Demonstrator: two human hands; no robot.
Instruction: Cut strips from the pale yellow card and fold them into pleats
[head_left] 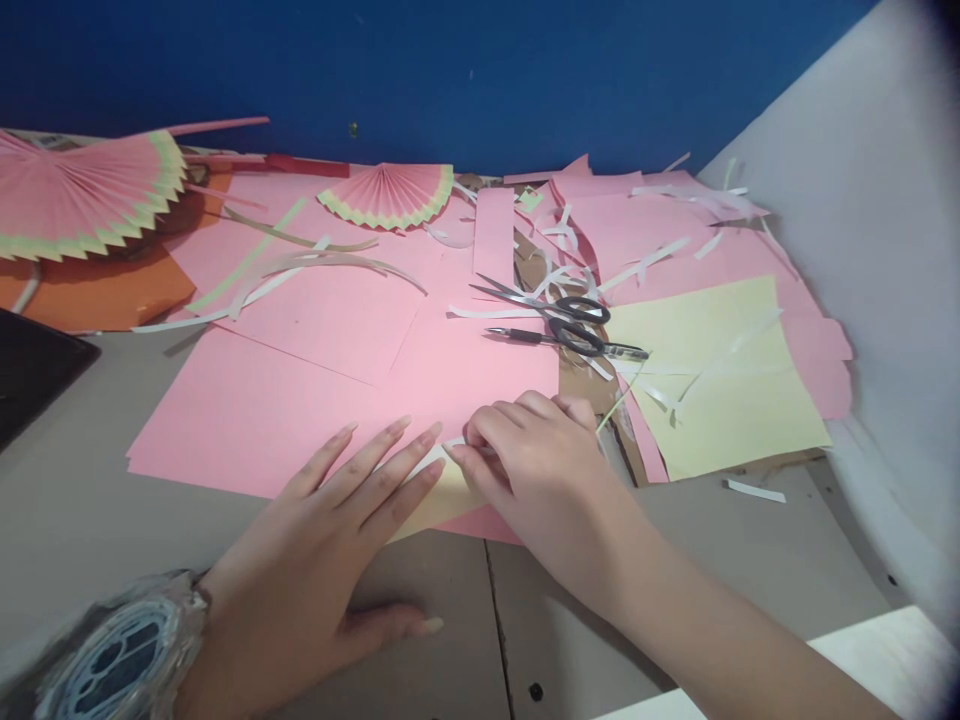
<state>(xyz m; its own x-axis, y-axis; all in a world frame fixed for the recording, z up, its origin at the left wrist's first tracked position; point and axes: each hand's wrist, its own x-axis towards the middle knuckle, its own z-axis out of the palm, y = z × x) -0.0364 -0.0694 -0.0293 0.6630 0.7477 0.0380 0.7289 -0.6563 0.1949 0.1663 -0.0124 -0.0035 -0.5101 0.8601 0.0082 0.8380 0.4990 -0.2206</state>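
Likely flimsy, the yellow paper (446, 492) this side of the scissors (581, 338) suits edge holds, left hand (315, 540) spread wide, right hand (551, 480) pinching a white strip (454, 441).

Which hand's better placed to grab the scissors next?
Probably the right hand: in view it lies just below the scissors. The left hand is farther off, spread palm-down, its fingertips over pink paper.
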